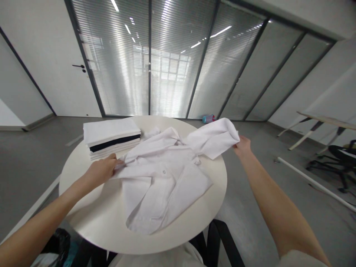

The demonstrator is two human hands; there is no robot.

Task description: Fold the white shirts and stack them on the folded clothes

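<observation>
A white button-up shirt (167,174) lies loosely spread and creased on the round white table (89,226), its hem toward me. My left hand (104,168) is closed on the end of the sleeve at the left. On the other side, my right hand (242,145) pinches the end of the opposite sleeve, stretched out past the table's right edge and raised a little. Just beyond my left hand sits a stack of folded clothes (111,131), mostly white with one black layer between.
A black-armed chair (222,241) stands at the table's near edge, and a black bag (59,241) is at the lower left. A blue and pink object (208,118) lies on the floor by the glass wall. At the right are a wooden-topped table (328,118) and an office chair (339,159).
</observation>
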